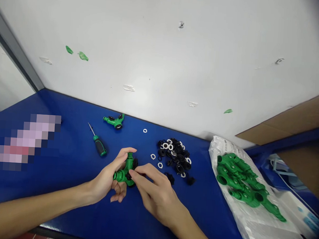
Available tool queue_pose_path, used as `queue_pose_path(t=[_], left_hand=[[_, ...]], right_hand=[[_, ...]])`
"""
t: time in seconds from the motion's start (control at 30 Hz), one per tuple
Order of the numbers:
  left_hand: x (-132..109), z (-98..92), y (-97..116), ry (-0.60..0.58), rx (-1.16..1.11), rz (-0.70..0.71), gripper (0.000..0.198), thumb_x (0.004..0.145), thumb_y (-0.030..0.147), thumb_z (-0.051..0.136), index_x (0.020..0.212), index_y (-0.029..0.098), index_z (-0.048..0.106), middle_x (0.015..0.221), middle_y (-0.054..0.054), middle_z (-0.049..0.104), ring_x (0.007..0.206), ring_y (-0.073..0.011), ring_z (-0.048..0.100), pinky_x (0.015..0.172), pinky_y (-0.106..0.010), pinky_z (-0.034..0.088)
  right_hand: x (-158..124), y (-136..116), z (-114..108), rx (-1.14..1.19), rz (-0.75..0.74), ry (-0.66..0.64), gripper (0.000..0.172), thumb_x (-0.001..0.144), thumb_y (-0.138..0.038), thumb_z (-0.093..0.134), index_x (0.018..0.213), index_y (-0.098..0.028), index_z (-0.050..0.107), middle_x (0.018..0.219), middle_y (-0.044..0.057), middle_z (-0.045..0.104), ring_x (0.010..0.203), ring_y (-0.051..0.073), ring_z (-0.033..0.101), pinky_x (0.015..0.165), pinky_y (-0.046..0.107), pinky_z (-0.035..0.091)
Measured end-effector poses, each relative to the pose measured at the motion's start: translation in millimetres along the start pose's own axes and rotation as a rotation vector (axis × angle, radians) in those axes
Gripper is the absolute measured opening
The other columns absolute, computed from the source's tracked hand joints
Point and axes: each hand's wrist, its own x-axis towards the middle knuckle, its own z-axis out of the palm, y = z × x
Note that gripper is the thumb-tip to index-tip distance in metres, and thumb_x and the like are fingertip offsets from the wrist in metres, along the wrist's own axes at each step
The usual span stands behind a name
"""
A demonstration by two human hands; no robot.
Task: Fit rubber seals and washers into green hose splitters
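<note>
**Green splitter held in both hands, small parts loose on bench**

Left hand (pixel 104 177) clamps a green plastic hose splitter (pixel 124 173) above the blue bench (pixel 68 110), fingers curled under the body, thumb over the top. Right hand (pixel 155 193) comes in from the other side, fingertips (pixel 131 173) together on a small black part (pixel 129 176) at the splitter. Fingers hide how that part sits, so cannot tell if it is seated.

Nearby: a second splitter (pixel 115 121), a screwdriver (pixel 99 145) with green and black handle, a heap of black and white rings (pixel 173 156), a few loose white rings (pixel 153 156). Green splitter bodies (pixel 242 184) lie on a clear plastic bag (pixel 227 152) to the right.

Risks: a weak pinch could drop the black part, and it could get lost among the rings. A part seated crooked could leak or bind. The right wrist passes close to the heap and could scatter rings. The round screwdriver handle could roll.

Labels: print at the bag's top corner, too small to read. Nothing else legible.
</note>
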Motion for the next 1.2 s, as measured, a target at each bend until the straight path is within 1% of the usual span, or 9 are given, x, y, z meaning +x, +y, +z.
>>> queue_pose_path(t=[0.17, 0.47, 0.6, 0.7, 0.83, 0.97, 1.03, 1.1, 1.2], left_hand=[[-3, 3.3, 1, 0.035, -0.012, 0.002, 0.052, 0.092, 0.061, 0.030, 0.137, 0.036, 0.030, 0.068, 0.003, 0.059, 0.032, -0.0122, 0.054, 0.025, -0.015, 0.031], [-5, 4.0, 0, 0.077, 0.006, 0.044, 0.053, 0.091, 0.064, 0.031, 0.136, 0.037, 0.033, 0.067, 0.003, 0.059, 0.029, -0.0103, 0.051, 0.023, -0.012, 0.027], [-6, 2.4, 3, 0.033, -0.050, 0.018, 0.051, 0.092, 0.063, 0.030, 0.137, 0.038, 0.033, 0.070, 0.003, 0.061, 0.027, -0.0104, 0.051, 0.022, -0.013, 0.026], [-6, 1.4, 6, 0.001, -0.079, -0.023, 0.052, 0.093, 0.060, 0.028, 0.140, 0.037, 0.031, 0.070, 0.003, 0.062, 0.027, -0.0115, 0.053, 0.022, -0.014, 0.027], [-5, 0.1, 8, -0.025, -0.069, -0.052, 0.055, 0.094, 0.060, 0.029, 0.143, 0.035, 0.028, 0.065, 0.003, 0.063, 0.025, -0.0126, 0.052, 0.021, -0.013, 0.024], [-3, -2.9, 11, -0.143, -0.122, -0.088, 0.065, 0.092, 0.063, 0.027, 0.147, 0.029, 0.021, 0.056, 0.001, 0.065, 0.029, -0.0172, 0.058, 0.024, -0.015, 0.032], [-4, -4.8, 12, -0.284, -0.156, -0.079, 0.077, 0.087, 0.069, 0.034, 0.148, 0.024, 0.021, 0.056, -0.002, 0.067, 0.042, -0.0230, 0.068, 0.030, -0.018, 0.042], [-5, -6.1, 13, -0.381, -0.152, -0.043, 0.085, 0.081, 0.064, 0.056, 0.148, 0.022, 0.025, 0.065, -0.006, 0.072, 0.060, -0.0270, 0.074, 0.037, -0.020, 0.049], [-7, -5.8, 13, -0.318, -0.041, 0.023, 0.087, 0.074, 0.031, 0.078, 0.148, 0.023, 0.032, 0.072, -0.005, 0.074, 0.064, -0.0242, 0.075, 0.040, -0.018, 0.052]], right_hand=[[-3, -2, 4, -0.090, -0.066, 0.007, 0.036, 0.090, 0.001, 0.043, 0.122, -0.010, 0.055, 0.091, 0.014, 0.065, 0.074, 0.019, 0.058, 0.062, 0.031, 0.056], [-7, -4, 20, 0.082, 0.104, 0.082, 0.032, 0.093, -0.003, 0.044, 0.114, -0.018, 0.063, 0.090, 0.009, 0.064, 0.073, 0.015, 0.061, 0.062, 0.027, 0.055], [-3, -3, 17, 0.246, 0.155, 0.088, 0.022, 0.093, -0.008, 0.052, 0.107, -0.018, 0.066, 0.092, 0.008, 0.065, 0.077, 0.015, 0.062, 0.066, 0.027, 0.055], [0, -3, 12, 0.170, 0.098, 0.057, 0.018, 0.093, -0.012, 0.055, 0.106, -0.018, 0.066, 0.091, 0.009, 0.065, 0.078, 0.017, 0.058, 0.067, 0.031, 0.053], [2, -3, 10, 0.061, 0.100, 0.005, 0.016, 0.093, -0.012, 0.053, 0.089, -0.019, 0.067, 0.090, 0.008, 0.064, 0.076, 0.018, 0.052, 0.065, 0.033, 0.048], [3, -2, 9, 0.131, 0.125, 0.105, 0.008, 0.089, -0.015, 0.060, 0.094, -0.020, 0.066, 0.098, 0.008, 0.062, 0.087, 0.019, 0.057, 0.077, 0.038, 0.050], [2, -2, 9, 0.135, 0.143, 0.206, 0.014, 0.087, -0.016, 0.064, 0.100, -0.021, 0.066, 0.104, 0.009, 0.061, 0.096, 0.022, 0.058, 0.081, 0.041, 0.050], [2, -2, 9, 0.125, 0.165, 0.274, 0.016, 0.086, -0.017, 0.066, 0.101, -0.022, 0.067, 0.105, 0.009, 0.060, 0.100, 0.023, 0.057, 0.082, 0.042, 0.051], [2, -1, 11, 0.121, 0.194, 0.327, 0.009, 0.085, -0.020, 0.066, 0.093, -0.023, 0.069, 0.102, 0.008, 0.062, 0.096, 0.023, 0.059, 0.079, 0.041, 0.052]])
